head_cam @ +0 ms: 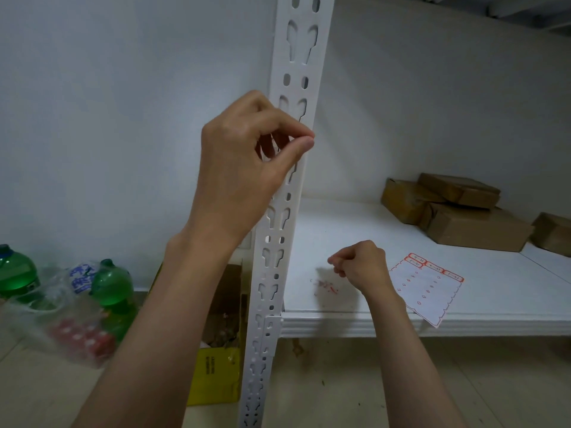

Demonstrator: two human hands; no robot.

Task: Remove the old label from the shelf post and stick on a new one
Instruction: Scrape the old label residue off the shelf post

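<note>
Brown cardboard boxes are sitting piled together toward the back right of the white shelf board, with another brown box lying just beside them at the right edge. Down on the floor to the left, two green bottles are standing wrapped in clear plastic film, red shapes showing through it. Near them, an open carton with a yellow side is resting against the pale wall.
</note>
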